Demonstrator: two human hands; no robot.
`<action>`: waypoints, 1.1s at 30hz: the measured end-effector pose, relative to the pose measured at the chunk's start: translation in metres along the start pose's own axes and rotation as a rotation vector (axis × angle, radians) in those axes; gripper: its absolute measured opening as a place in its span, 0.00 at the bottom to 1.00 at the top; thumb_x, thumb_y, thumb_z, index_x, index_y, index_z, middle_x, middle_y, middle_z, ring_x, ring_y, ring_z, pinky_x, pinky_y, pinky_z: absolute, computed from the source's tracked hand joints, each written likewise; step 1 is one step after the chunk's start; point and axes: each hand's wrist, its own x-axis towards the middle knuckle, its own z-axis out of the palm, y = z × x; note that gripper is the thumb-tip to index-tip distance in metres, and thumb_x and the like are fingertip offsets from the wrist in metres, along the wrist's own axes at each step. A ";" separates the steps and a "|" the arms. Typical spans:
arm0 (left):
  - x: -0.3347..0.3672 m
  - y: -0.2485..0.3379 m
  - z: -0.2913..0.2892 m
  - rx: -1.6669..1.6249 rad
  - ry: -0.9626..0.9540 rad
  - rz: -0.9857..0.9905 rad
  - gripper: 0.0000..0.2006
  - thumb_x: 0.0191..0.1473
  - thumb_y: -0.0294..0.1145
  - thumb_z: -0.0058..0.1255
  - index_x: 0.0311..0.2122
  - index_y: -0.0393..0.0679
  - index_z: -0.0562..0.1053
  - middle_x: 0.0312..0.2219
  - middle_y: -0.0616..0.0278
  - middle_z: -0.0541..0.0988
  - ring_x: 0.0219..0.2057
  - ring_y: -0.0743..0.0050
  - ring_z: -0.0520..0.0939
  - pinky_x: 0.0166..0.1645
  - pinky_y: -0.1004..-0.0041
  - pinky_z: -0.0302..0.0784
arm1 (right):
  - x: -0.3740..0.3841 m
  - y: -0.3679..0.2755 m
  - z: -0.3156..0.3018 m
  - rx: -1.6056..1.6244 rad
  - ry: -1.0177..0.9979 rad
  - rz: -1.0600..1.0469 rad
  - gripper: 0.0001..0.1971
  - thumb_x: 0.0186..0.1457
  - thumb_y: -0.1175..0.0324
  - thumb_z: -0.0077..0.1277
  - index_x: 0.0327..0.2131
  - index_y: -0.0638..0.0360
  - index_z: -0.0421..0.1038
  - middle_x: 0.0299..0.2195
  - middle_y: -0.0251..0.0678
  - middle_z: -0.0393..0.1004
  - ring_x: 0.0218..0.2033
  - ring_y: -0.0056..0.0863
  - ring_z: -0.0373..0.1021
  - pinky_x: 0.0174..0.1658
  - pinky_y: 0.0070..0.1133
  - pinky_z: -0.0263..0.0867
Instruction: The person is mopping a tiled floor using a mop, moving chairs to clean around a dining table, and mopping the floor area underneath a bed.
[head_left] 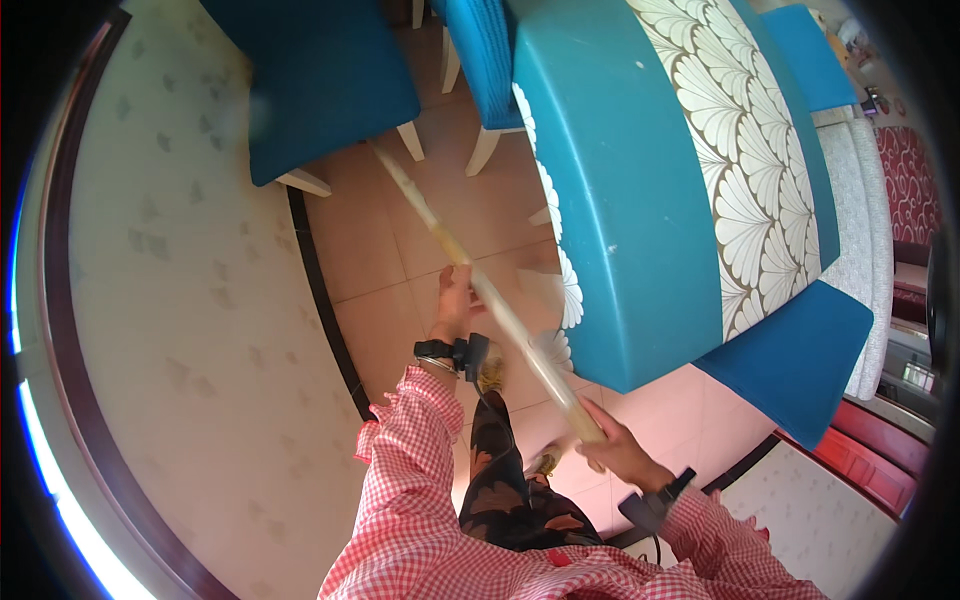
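Observation:
A long pale pole (520, 335) slants across the middle, from my right side up toward the floor beneath the blue chair at the upper left. Its far end is hidden by that chair, so I cannot tell what is on it. My right hand (617, 449) is closed round the near end of the pole. Farther along, my left hand (456, 297) is wrapped round its middle, near a yellowish section. Both wrists carry dark strapped devices.
Left of the pole stands a blue chair (325, 85) near the pale wall (190, 300). On the right, a table with a teal cover (620, 220) comes close to the pole. Another blue chair (795, 350) sits at its near side. Pinkish tiles (375, 235) make up the floor.

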 end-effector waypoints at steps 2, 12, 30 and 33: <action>0.001 -0.026 0.009 0.311 0.178 -0.039 0.23 0.50 0.41 0.46 0.45 0.37 0.56 0.30 0.52 0.69 0.27 0.65 0.75 0.25 0.66 0.74 | -0.041 0.016 -0.006 -0.006 0.003 0.132 0.36 0.46 0.78 0.47 0.59 0.53 0.43 0.25 0.29 0.63 0.17 0.14 0.58 0.19 0.14 0.57; -0.125 -0.193 0.053 0.127 0.125 -0.116 0.17 0.45 0.22 0.46 0.39 0.35 0.54 0.19 0.54 0.66 0.12 0.63 0.71 0.14 0.67 0.72 | -0.218 0.149 -0.051 -0.083 0.181 0.363 0.38 0.43 0.79 0.52 0.58 0.55 0.46 0.21 0.30 0.64 0.17 0.16 0.60 0.19 0.15 0.57; -0.373 -0.449 0.071 0.378 -0.078 -0.405 0.24 0.43 0.27 0.53 0.35 0.28 0.49 0.23 0.45 0.70 0.17 0.60 0.76 0.17 0.65 0.73 | -0.507 0.389 -0.071 0.287 0.279 0.193 0.28 0.48 0.73 0.51 0.54 0.60 0.55 0.40 0.43 0.68 0.38 0.26 0.67 0.39 0.17 0.62; -0.352 -0.442 0.065 0.427 -0.163 -0.437 0.25 0.42 0.27 0.54 0.34 0.27 0.49 0.24 0.44 0.70 0.17 0.60 0.76 0.17 0.65 0.73 | -0.483 0.368 -0.060 0.396 0.319 0.280 0.29 0.47 0.76 0.49 0.54 0.59 0.53 0.37 0.38 0.69 0.31 0.22 0.66 0.32 0.16 0.61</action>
